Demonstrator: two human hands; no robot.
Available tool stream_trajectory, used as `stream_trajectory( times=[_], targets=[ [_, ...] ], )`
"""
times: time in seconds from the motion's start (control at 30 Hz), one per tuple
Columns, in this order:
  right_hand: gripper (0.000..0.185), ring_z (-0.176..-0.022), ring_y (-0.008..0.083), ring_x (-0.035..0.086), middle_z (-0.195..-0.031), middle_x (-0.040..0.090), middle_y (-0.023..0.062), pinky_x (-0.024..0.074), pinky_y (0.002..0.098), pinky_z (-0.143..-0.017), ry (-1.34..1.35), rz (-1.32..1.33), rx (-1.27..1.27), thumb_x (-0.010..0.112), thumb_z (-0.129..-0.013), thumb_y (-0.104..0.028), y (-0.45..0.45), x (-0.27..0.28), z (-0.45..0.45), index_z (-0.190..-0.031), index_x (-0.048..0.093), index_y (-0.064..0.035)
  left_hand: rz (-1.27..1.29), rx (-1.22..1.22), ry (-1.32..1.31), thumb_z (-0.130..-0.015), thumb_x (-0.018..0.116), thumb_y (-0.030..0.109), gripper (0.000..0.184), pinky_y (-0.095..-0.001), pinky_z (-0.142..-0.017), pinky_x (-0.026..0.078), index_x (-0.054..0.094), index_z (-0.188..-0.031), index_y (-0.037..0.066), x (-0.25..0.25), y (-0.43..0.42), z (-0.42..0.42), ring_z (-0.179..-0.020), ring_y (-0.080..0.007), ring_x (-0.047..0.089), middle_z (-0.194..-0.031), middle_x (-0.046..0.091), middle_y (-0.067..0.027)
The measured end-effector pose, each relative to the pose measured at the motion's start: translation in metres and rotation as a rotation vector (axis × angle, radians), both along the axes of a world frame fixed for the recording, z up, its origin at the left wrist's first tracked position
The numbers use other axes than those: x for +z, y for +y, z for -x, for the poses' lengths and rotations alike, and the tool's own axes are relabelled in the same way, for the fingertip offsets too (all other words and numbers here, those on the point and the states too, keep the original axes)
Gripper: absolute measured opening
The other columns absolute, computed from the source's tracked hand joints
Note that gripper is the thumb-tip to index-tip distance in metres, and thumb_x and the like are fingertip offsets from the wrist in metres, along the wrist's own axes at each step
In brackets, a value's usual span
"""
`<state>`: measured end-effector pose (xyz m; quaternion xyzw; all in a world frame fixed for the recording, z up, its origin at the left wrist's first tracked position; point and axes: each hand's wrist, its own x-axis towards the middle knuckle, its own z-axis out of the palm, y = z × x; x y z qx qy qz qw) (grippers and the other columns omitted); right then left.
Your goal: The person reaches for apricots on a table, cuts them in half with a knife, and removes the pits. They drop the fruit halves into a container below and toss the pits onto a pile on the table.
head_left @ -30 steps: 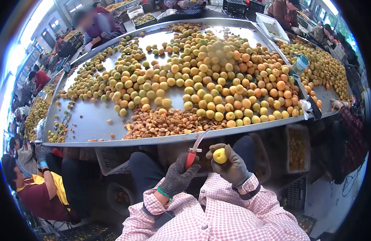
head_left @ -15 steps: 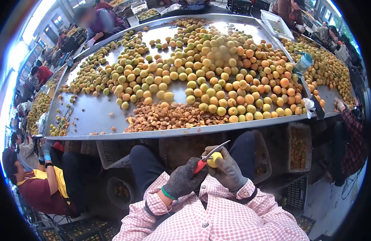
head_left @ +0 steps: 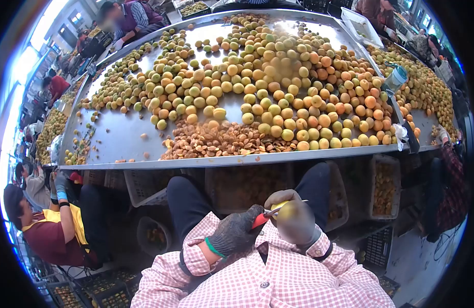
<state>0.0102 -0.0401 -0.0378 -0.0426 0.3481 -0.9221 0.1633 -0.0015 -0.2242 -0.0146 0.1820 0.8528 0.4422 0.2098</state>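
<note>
My left hand, in a dark knit glove with a green cuff, is closed round the red handle of a pitting tool with a thin, curved metal blade. My right hand, in a grey glove, is closed on a yellow-green apricot, and part of that hand is blurred. The blade lies against the apricot, so I cannot tell how deep it goes. Both hands are above my lap. Beyond them, a heap of brown apricot pits lies at the near edge of the metal table.
Many whole apricots cover the table. Crates and a bucket with fruit stand below it. A bottle and white plastic are on the right. Co-workers sit around, one in a yellow apron at left.
My hands have moved slightly down. The right hand has turned over the apricot, and the blade, which stuck up clearly before, is now mostly hidden beside the fruit. The view has tilted a little.
</note>
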Motion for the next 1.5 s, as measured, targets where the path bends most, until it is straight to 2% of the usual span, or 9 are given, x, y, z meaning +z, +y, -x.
stream_trajectory(
  times=[0.23,0.33,0.47,0.6,0.73,1.07,1.23,1.37,1.5],
  targets=[
    [0.039,-0.089,0.0125,0.054,-0.111,0.052,0.007,0.0452,0.0238,-0.077,0.01,-0.441,-0.212,0.067,-0.083,-0.008,-0.009,0.025,-0.001,-0.116,0.046,-0.0056,0.029,0.016,0.25,-0.08,0.065,0.02,0.031,-0.0476,-0.056,0.048,0.054,-0.107,0.014,-0.007,0.01,0.012,-0.066,-0.0384,0.063,-0.073,0.063,-0.0172],
    [0.049,-0.091,0.0104,0.05,-0.11,0.05,0.0067,0.0431,0.0209,-0.078,0.525,-1.109,-0.339,0.064,-0.082,-0.004,-0.002,0.009,0.007,-0.125,0.04,-0.0043,0.042,0.0,0.235,-0.082,0.066,0.024,0.033,-0.0474,-0.057,0.048,0.052,-0.11,0.013,-0.031,0.008,0.017,-0.068,-0.0395,0.063,-0.074,0.064,-0.0176],
    [0.049,-0.095,0.0126,0.052,-0.109,0.05,0.0064,0.0437,0.0227,-0.084,-0.176,-0.139,0.221,0.065,-0.082,-0.006,0.018,0.017,0.014,-0.125,0.041,-0.0052,-0.113,-0.032,0.041,-0.084,0.066,0.028,0.034,-0.044,-0.062,0.05,0.051,-0.11,0.012,-0.043,0.0,0.019,-0.074,-0.0392,0.063,-0.08,0.063,-0.0211],
    [0.04,-0.1,0.0116,0.051,-0.109,0.052,0.0055,0.0438,0.0243,-0.089,0.659,-0.854,0.059,0.068,-0.084,-0.009,0.013,0.016,0.036,-0.118,0.048,-0.006,-0.366,-0.032,-0.156,-0.082,0.072,0.023,0.041,-0.0349,-0.077,0.049,0.048,-0.111,0.007,-0.031,-0.002,0.025,-0.088,-0.0249,0.063,-0.097,0.062,-0.0167],
    [0.044,-0.105,0.0141,0.054,-0.115,0.055,0.0072,0.0448,0.028,-0.094,0.059,-0.269,0.035,0.067,-0.085,-0.009,0.009,0.005,0.03,-0.123,0.044,-0.0055,-0.501,0.164,-0.292,-0.08,0.074,0.018,0.047,-0.031,-0.086,0.046,0.046,-0.114,0.004,-0.029,0.006,0.035,-0.098,-0.0147,0.056,-0.105,0.059,-0.0095],
    [0.043,-0.104,0.014,0.056,-0.117,0.056,0.0095,0.0474,0.0258,-0.089,0.17,-0.362,-0.182,0.062,-0.088,-0.006,-0.004,0.008,0.03,-0.126,0.042,-0.0035,-0.398,0.204,-0.016,-0.086,0.067,0.011,0.035,-0.0287,-0.083,0.047,0.046,-0.114,0.007,-0.002,0.009,0.029,-0.094,-0.0127,0.057,-0.102,0.059,-0.0074],
    [0.051,-0.096,0.0164,0.058,-0.118,0.054,0.0092,0.049,0.0254,-0.081,-0.112,-0.059,-0.262,0.069,-0.083,-0.013,0.019,0.013,0.042,-0.127,0.045,-0.0053,-0.888,0.42,-0.446,-0.087,0.064,0.007,0.033,-0.0229,-0.067,0.046,0.046,-0.115,0.009,0.015,-0.017,0.028,-0.081,-0.0076,0.055,-0.096,0.057,-0.0005],
    [0.052,-0.097,0.0165,0.059,-0.117,0.055,0.0101,0.0494,0.0274,-0.084,0.034,-0.207,-0.139,0.071,-0.078,-0.002,0.02,0.027,0.038,-0.123,0.045,-0.0064,-0.385,0.063,0.107,-0.084,0.064,0.0,0.023,-0.0212,-0.057,0.047,0.053,-0.103,0.006,0.016,-0.015,0.029,-0.067,-0.0073,0.057,-0.083,0.056,-0.0019],
    [0.055,-0.101,0.0153,0.058,-0.112,0.056,0.0092,0.0474,0.0289,-0.09,0.201,-0.281,-0.111,0.076,-0.067,0.01,0.016,0.033,0.036,-0.111,0.047,-0.0083,-0.373,0.059,0.176,-0.079,0.074,0.014,0.036,-0.0308,-0.071,0.05,0.058,-0.11,0.005,0.029,-0.004,0.029,-0.08,-0.0284,0.066,-0.089,0.063,-0.0158]
  ],
)
